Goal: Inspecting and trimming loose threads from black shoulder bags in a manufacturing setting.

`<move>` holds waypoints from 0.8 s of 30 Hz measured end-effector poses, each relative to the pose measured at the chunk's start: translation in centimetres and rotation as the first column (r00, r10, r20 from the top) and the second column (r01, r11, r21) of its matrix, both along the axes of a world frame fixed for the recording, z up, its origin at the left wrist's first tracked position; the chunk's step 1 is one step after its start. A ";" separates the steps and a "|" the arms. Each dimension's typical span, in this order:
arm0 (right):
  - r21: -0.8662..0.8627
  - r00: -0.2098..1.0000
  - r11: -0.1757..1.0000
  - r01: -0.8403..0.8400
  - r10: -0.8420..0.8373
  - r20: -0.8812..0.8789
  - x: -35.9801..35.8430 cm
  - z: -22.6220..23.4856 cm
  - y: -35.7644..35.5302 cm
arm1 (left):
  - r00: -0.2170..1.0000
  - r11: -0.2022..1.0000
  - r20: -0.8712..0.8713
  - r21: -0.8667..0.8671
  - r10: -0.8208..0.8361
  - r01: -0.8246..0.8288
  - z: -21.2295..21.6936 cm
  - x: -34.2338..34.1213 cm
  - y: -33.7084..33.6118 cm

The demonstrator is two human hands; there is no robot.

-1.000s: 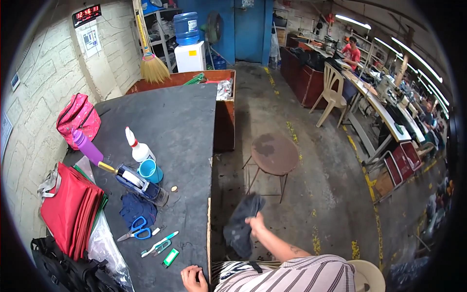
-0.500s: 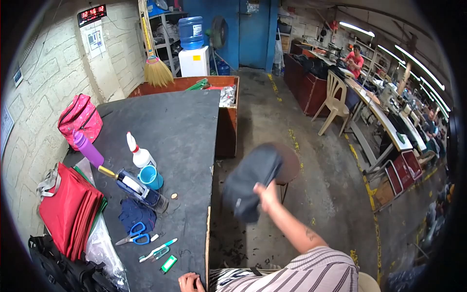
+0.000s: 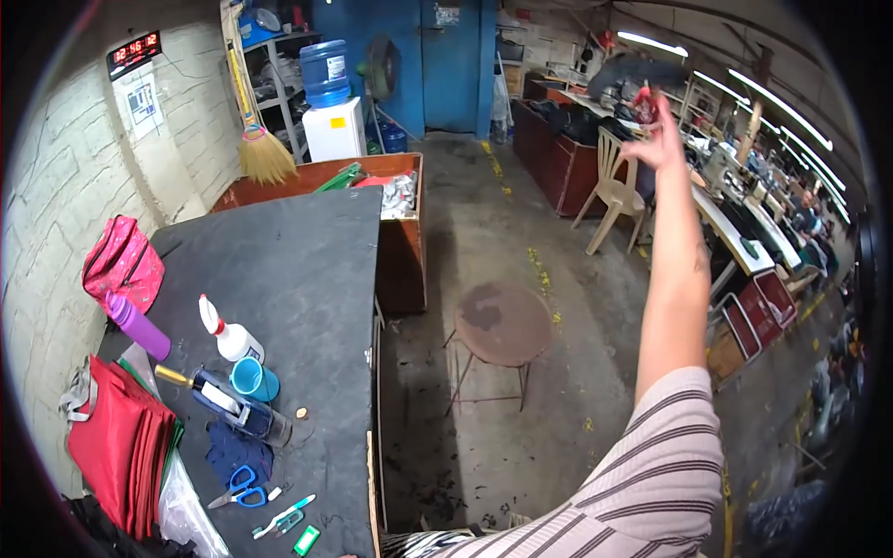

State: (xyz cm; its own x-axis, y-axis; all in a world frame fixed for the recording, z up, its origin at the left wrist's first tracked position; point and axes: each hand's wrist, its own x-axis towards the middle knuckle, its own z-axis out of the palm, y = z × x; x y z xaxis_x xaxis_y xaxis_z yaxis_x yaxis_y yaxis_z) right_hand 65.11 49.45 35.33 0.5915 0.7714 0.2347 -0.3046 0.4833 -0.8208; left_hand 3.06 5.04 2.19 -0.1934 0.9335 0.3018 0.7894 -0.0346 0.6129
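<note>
My right hand [image 3: 660, 147] is raised at the end of my outstretched arm, its fingers spread and the palm bare. Just beyond the fingertips is a blurred dark cap [image 3: 637, 70], in front of the far work tables. Whether a fingertip still touches it I cannot tell. Only a sliver of my left hand [image 3: 349, 556] shows at the lower edge by the table's corner, its fingers hidden. Nearest to it on the black table [image 3: 298, 237] lie a green-and-white small item [image 3: 306, 540], a toothbrush [image 3: 296, 510] and blue-handled scissors [image 3: 244, 488].
A round brown stool [image 3: 504, 324] stands right of the table. On the table are a spray bottle [image 3: 233, 337], blue cup [image 3: 254, 379], purple bottle [image 3: 139, 327] and red folded bags [image 3: 121, 446]. A beige chair [image 3: 614, 186] and a person [image 3: 644, 107] are farther off.
My right arm has swung up and forward from above the stool. The cap has left its grip and is now higher and farther away. My left hand has mostly dropped out of view.
</note>
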 end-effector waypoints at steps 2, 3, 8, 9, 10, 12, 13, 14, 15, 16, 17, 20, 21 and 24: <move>-0.286 0.994 0.958 0.036 -0.004 0.111 -1.9 2.9 2.4 | 1.000 1.000 -0.007 0.001 0.002 -0.002 0.3 -0.1 0.1; -0.254 0.955 0.967 -0.017 0.091 0.281 -4.0 1.9 2.7 | 1.000 1.000 -0.012 0.010 0.016 -0.015 0.3 0.2 0.2; -0.233 0.745 0.891 -0.390 0.454 0.490 -20.3 -13.1 0.5 | 0.999 0.999 -0.021 -0.010 0.033 -0.033 0.6 0.0 0.1; -0.299 0.648 0.859 -0.416 0.511 0.565 -23.1 -18.3 -1.0 | 0.999 0.999 -0.030 -0.008 0.033 -0.033 0.6 -0.2 -0.1; -0.333 0.432 0.870 -0.363 0.474 0.767 -24.9 -24.6 -2.4 | 1.000 1.000 -0.022 -0.006 0.022 -0.023 0.6 -0.1 0.0; -0.321 -0.612 0.940 -0.114 0.188 0.768 -28.5 -38.6 -7.2 | 1.000 1.000 0.003 -0.007 0.006 -0.006 0.5 -0.1 0.0; -0.777 -0.251 0.621 0.103 0.772 0.583 -32.0 -42.0 -12.1 | 1.000 1.000 0.011 -0.015 0.009 -0.008 0.5 -0.2 -0.1; -0.841 -0.431 0.530 0.111 0.788 0.439 -33.5 -44.9 -17.2 | 1.000 1.000 0.021 -0.020 0.008 -0.008 0.7 -0.1 -0.2; -0.941 -0.682 0.325 0.092 0.709 0.178 -35.2 -45.8 -20.8 | 1.000 1.000 0.030 -0.028 0.003 -0.002 0.9 0.1 -0.2; -0.983 -0.690 0.143 0.111 0.723 0.027 -36.8 -48.8 -24.2 | 0.998 1.000 0.057 -0.019 -0.006 0.007 1.2 0.3 -0.1; -0.994 -0.651 0.104 0.022 0.756 0.064 -38.7 -48.8 -27.4 | 0.998 1.000 0.056 -0.012 -0.009 0.010 1.2 0.2 -0.2; -0.981 -0.723 0.190 -0.025 0.674 0.149 -43.0 -41.9 -32.3 | 0.995 1.000 0.103 0.015 0.007 -0.009 0.9 -0.2 -0.9; -0.971 -0.773 0.236 -0.030 0.610 0.172 -44.1 -40.1 -32.7 | 0.994 1.000 0.111 0.009 0.015 -0.016 1.1 -0.3 -1.0; -0.942 -0.858 0.304 -0.140 0.437 0.269 -45.9 -35.8 -32.7 | 0.982 0.993 0.189 0.120 -0.008 -0.015 -1.6 -1.7 -1.0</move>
State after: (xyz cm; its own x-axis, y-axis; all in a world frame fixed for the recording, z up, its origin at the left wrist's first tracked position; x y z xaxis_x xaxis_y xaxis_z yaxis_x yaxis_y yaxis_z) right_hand 19.19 16.76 -0.49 -0.7318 0.2946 -0.6146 0.5989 0.7085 -0.3734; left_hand 1.38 4.06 0.63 -0.2611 0.8916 0.3700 0.6602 -0.1147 0.7423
